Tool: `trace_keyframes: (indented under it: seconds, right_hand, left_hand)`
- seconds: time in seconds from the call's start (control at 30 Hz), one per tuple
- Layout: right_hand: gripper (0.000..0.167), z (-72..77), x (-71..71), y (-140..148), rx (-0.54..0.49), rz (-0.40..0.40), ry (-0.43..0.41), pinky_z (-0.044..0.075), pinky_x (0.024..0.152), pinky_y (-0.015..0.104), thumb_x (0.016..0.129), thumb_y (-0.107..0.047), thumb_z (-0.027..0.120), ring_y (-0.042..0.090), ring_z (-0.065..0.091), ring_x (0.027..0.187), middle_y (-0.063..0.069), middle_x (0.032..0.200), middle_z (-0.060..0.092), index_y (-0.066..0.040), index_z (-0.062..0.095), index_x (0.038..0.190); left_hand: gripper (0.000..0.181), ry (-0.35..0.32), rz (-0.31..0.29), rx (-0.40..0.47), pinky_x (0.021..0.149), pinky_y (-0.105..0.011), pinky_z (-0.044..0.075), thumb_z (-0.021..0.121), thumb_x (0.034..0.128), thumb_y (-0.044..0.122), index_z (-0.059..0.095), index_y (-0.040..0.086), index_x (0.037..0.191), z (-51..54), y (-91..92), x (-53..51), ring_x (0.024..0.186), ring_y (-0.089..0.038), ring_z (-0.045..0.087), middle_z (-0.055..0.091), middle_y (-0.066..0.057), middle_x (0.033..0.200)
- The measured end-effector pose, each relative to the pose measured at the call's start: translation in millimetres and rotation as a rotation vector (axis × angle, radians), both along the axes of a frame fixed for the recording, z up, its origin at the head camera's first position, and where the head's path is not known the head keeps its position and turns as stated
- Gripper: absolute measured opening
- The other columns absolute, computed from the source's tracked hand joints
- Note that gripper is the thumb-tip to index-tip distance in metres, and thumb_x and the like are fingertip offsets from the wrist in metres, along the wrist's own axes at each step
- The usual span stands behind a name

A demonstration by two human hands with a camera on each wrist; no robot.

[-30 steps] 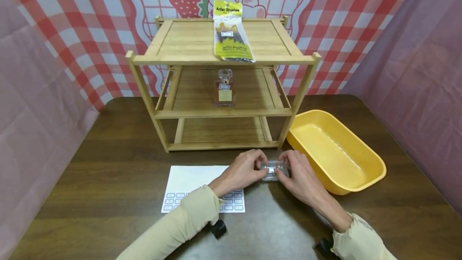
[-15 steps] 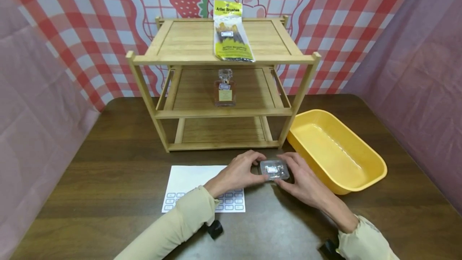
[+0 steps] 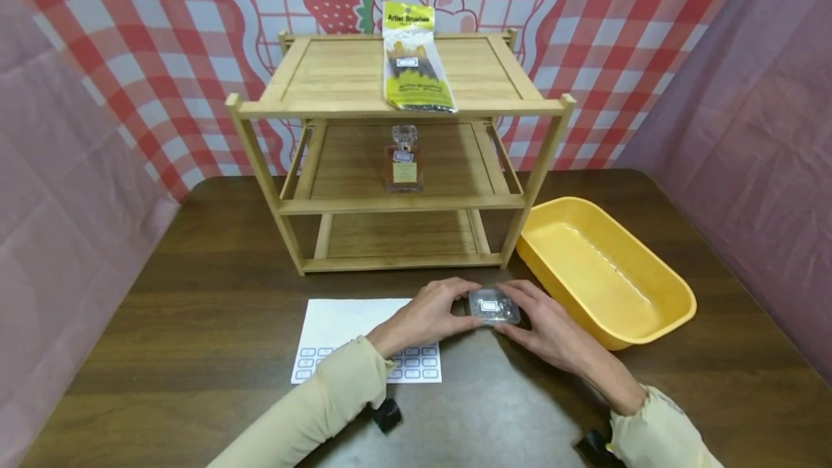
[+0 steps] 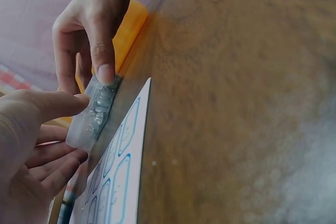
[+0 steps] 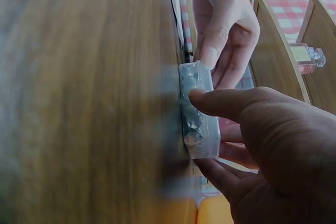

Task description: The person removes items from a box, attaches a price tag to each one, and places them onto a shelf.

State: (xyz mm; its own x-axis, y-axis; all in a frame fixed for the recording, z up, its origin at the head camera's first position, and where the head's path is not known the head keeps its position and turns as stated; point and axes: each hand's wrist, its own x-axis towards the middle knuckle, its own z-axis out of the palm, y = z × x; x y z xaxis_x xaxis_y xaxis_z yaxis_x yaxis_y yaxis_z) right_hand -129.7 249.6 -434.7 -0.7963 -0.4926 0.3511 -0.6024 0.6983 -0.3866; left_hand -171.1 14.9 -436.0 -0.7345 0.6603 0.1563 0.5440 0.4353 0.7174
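Note:
A small clear plastic box with a white label on top lies at the table's front, right of the paper sheet. Through its wall in the right wrist view, the box shows small shiny pieces that I cannot make out. My left hand holds its left end between thumb and fingers. At the right end, my right hand grips it the same way. The left wrist view shows both thumbs on the near side of the box.
Behind the hands stands a wooden shelf bearing a perfume bottle and a packet of artist brushes. A yellow basin sits to the right. Partly under the left forearm lies a label sheet.
Both thumbs have moved off the label on the box's top to its near edge, and the fingers have spread to its ends. The box has hardly shifted.

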Motion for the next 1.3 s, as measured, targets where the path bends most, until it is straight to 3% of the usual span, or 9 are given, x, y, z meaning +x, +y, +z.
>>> trace_keyframes:
  seconds: [0.43,0.73,1.13,1.3]
  right_hand:
    - [0.055,2.8,-1.1,-1,0.011,-0.013,0.021,0.059,0.086,0.047,0.079,-0.006,0.091,0.025,0.065,0.103,0.012,0.120,0.062,0.005,0.065,0.127]
    - [0.057,8.3,-0.6,-6,-0.006,0.017,0.098,0.060,0.084,0.045,0.076,-0.007,0.092,0.023,0.065,0.101,0.011,0.119,0.062,0.004,0.064,0.125]
    - [0.059,12.9,-3.8,-17,-0.008,0.040,0.087,0.060,0.086,0.047,0.078,-0.008,0.092,0.027,0.065,0.105,0.014,0.121,0.061,0.007,0.064,0.127]
    - [0.060,14.5,-7.2,-23,-0.018,0.058,0.119,0.059,0.087,0.048,0.078,-0.009,0.092,0.028,0.064,0.106,0.014,0.121,0.061,0.008,0.064,0.128]
  left_hand:
    - [0.055,0.023,0.005,-0.036,0.101,-0.028,0.051,0.082,0.0915,0.019,0.061,0.003,0.140,5.1,-1.7,2.4,0.117,-0.021,0.063,0.065,-0.011,0.132]
    - [0.057,0.052,0.003,-0.050,0.107,-0.033,0.048,0.081,0.0924,0.022,0.059,0.004,0.142,13.9,-11.8,4.7,0.126,-0.024,0.059,0.061,-0.011,0.140]
    - [0.060,0.086,0.034,-0.110,0.112,-0.043,0.044,0.076,0.0957,0.029,0.055,0.007,0.147,20.6,-28.6,9.7,0.134,-0.027,0.053,0.057,-0.010,0.146]
    - [0.060,0.103,0.049,-0.137,0.115,-0.049,0.041,0.073,0.0974,0.032,0.054,0.009,0.149,24.1,-37.0,10.1,0.139,-0.030,0.048,0.053,-0.012,0.150]
